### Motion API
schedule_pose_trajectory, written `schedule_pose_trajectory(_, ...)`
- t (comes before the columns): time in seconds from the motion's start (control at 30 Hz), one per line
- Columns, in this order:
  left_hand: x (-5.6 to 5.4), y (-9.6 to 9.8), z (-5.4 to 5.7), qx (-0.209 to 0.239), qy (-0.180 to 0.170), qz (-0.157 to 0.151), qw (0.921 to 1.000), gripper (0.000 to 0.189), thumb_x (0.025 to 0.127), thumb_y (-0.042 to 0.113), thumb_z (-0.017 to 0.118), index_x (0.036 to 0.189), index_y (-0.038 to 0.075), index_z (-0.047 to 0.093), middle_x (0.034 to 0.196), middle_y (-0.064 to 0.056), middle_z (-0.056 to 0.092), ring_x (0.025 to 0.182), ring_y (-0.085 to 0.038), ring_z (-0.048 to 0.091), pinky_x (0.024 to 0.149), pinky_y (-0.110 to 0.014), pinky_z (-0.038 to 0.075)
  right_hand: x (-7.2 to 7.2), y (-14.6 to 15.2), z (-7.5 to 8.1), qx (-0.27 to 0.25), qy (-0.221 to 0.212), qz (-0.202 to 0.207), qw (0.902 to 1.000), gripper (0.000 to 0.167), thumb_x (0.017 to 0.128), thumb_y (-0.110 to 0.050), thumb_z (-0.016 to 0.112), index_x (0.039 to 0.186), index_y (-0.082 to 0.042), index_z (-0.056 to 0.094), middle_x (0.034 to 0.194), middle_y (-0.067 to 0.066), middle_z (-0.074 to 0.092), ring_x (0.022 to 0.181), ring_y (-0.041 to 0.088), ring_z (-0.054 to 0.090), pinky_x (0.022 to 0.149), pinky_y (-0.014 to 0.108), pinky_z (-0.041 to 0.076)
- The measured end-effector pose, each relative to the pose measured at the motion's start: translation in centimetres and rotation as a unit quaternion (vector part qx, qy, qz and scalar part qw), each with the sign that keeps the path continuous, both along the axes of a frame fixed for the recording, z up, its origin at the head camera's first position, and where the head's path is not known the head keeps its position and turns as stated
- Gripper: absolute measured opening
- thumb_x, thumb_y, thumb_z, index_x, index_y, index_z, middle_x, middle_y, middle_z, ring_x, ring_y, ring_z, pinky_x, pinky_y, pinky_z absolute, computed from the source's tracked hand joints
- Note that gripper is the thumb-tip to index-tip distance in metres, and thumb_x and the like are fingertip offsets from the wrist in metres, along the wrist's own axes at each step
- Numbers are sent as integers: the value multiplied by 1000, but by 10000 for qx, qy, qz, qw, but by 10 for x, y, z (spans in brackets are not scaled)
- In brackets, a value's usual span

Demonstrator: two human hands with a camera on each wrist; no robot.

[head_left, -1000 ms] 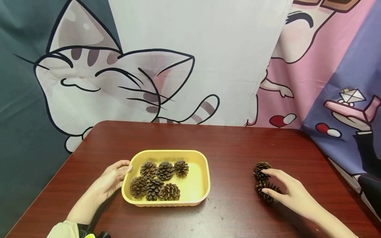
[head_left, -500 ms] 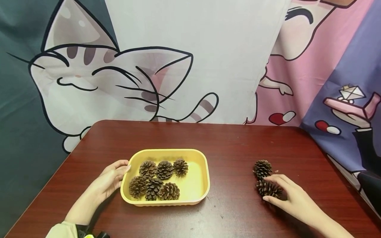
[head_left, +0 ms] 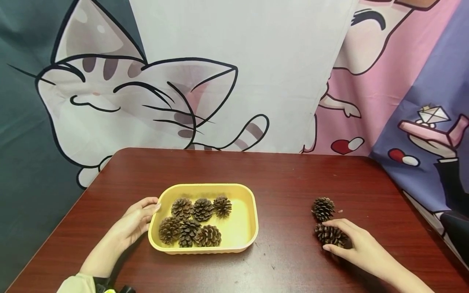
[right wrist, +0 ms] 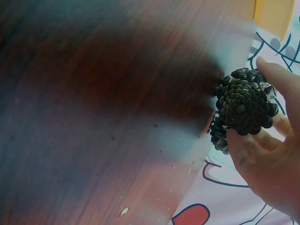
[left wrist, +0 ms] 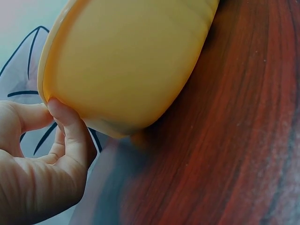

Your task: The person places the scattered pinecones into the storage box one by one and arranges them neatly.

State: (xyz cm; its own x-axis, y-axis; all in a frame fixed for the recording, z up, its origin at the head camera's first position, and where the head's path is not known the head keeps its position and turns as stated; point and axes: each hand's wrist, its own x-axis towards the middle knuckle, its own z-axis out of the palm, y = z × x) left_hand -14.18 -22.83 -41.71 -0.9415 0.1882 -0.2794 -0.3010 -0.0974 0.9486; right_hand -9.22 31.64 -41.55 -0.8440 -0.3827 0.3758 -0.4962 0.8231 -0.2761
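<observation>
At the left end of a yellow plastic tray (head_left: pixel 239 226), my left hand (head_left: pixel 133 223) pinches the rim between thumb and fingers; the left wrist view shows this grip on the tray wall (left wrist: pixel 126 61). Several brown pine cones (head_left: pixel 203 210) lie inside the tray, mostly toward its left side. On the right part of the table, my right hand (head_left: pixel 360 244) has its thumb and fingers round the nearer pine cone (head_left: pixel 329 235), seen close up as a dark scaly cone (right wrist: pixel 243 105) in the right wrist view. Just beyond it sits another pine cone (head_left: pixel 323 208).
The reddish-brown wooden table (head_left: pixel 286 195) carries the tray and cones. Small brown flakes (right wrist: pixel 124 212) lie on its surface. Behind the table hangs a cartoon cat cloth (head_left: pixel 227 81), which reaches round to the right side.
My right hand has drawn back from the farther pine cone and closed round the nearer one, which has turned slightly. The left hand and tray keep their place.
</observation>
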Motion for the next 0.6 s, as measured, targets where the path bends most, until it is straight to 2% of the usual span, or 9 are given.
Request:
schedule_pose_trajectory(0.27,2,0,-1,44,-14,59,10000,16,94,14,54,106,12,44,91,3,57,85,-10,61,72,-27,52,0,-3,1,-55,-109,-54,9999,49,67,-32,83,111,-28,61,105,-17,60,95,1,57,78,4,35)
schedule_pose_trajectory(0.5,0,0,1,13,37,-28,10000,16,95,14,53,106,11,43,92,3,59,87,-10,60,73,-28,52,-1,-13,6,-526,-449,-201,9974,48,70,-32,82,113,-30,61,107,-12,63,90,-2,57,68,10,42)
schedule_pose_trajectory(0.6,0,1,1,59,63,-20,10000,14,95,14,53,105,11,44,91,3,58,86,-10,61,73,-28,52,-4,-18,8,-597,-459,-156,9970,48,71,-31,81,115,-31,60,108,-13,62,88,-2,56,67,11,43)
